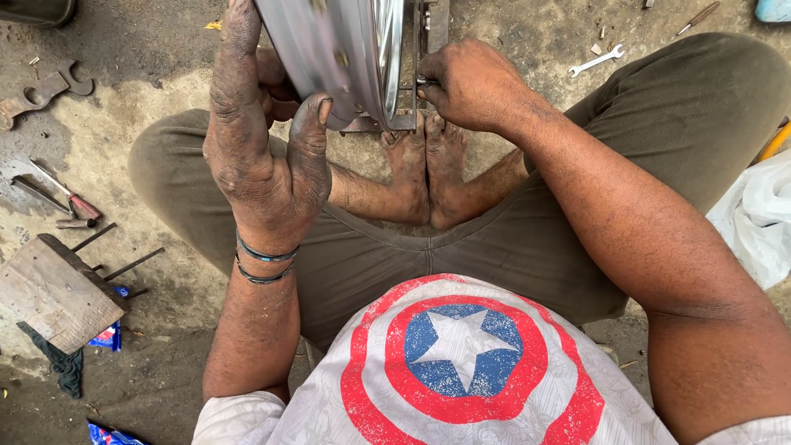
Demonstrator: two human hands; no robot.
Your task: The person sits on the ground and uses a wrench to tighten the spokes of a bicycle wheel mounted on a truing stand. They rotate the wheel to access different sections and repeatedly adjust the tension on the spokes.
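Chrome wheel rim (346,49) gripped by left hand (259,156), right hand (470,82) fingers clenched on small tool (425,81) beside it

Light: soft, even daylight is falling from above | Shadows: faint ones are lying under the legs | Glare: the metal rim (346,58) is catching a pale sheen | Focus: sharp centre, edges bending slightly
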